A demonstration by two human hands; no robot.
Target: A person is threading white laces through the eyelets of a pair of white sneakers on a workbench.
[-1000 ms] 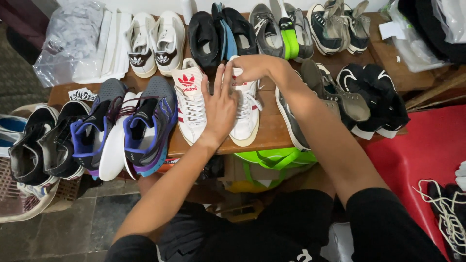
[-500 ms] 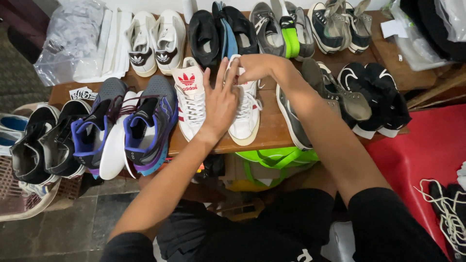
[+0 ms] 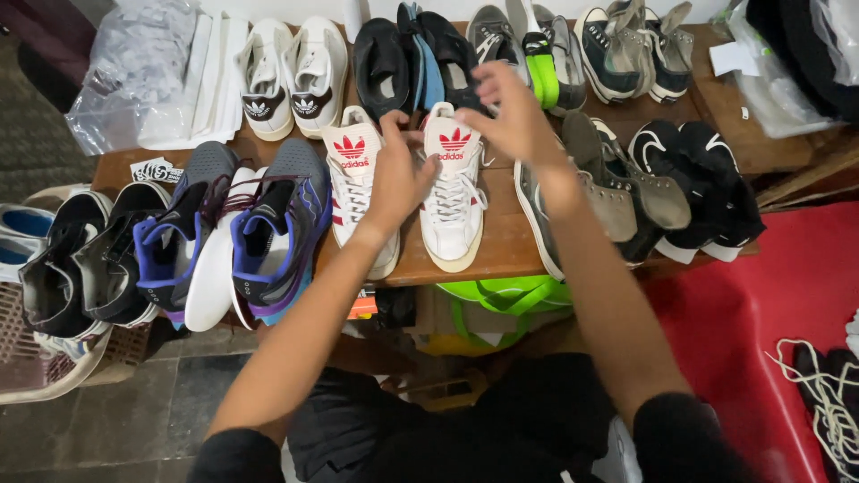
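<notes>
Resting on a wooden table point(image 3: 501, 255) are two white high-top sneakers with red trim, side by side near the front edge, toes toward the person. The left hand point(image 3: 400, 174) lies between them, palm against the inner side of the left sneaker point(image 3: 351, 174), fingers spread and curled loosely, gripping nothing fully. The right hand point(image 3: 512, 116) hovers over the tongue of the right sneaker point(image 3: 454, 197), fingers open wide and slightly bent, thumb near the tongue; whether it touches the shoe cannot be told.

Just left of the pair stand grey and blue sports shoes point(image 3: 268, 233), and farther left black shoes point(image 3: 76, 259) sit over a pale basket point(image 3: 45, 376). Behind the pair are black shoes point(image 3: 385, 63) with a blue one beside them, and white low sneakers point(image 3: 291, 76). To the right lie grey high-tops point(image 3: 617, 192) and black sneakers point(image 3: 707, 183). A green bag point(image 3: 506, 295) shows under the table edge. A red surface point(image 3: 769, 304) lies to the right.
</notes>
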